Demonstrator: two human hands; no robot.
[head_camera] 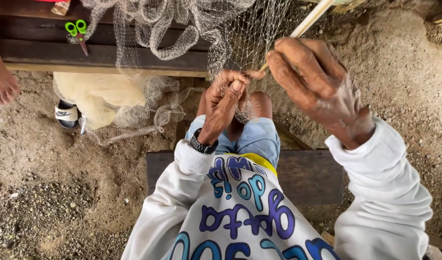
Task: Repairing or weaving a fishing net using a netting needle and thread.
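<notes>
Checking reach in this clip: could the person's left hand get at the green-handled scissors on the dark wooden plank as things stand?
Probably not straight away: the left hand is pinching the fine mesh net, and the green-handled scissors lie well off, though uncovered.

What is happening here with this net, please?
A seated person works on a fine grey mesh fishing net hanging from a dark wooden bench. The left hand pinches the mesh, while the right hand holds a thin pale wooden stick against it. Green-handled scissors lie on the bench.

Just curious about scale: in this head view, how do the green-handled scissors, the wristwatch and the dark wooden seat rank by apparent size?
1. Dark wooden seat
2. Green-handled scissors and wristwatch look alike; the watch is nearer, so no ranking.
</notes>
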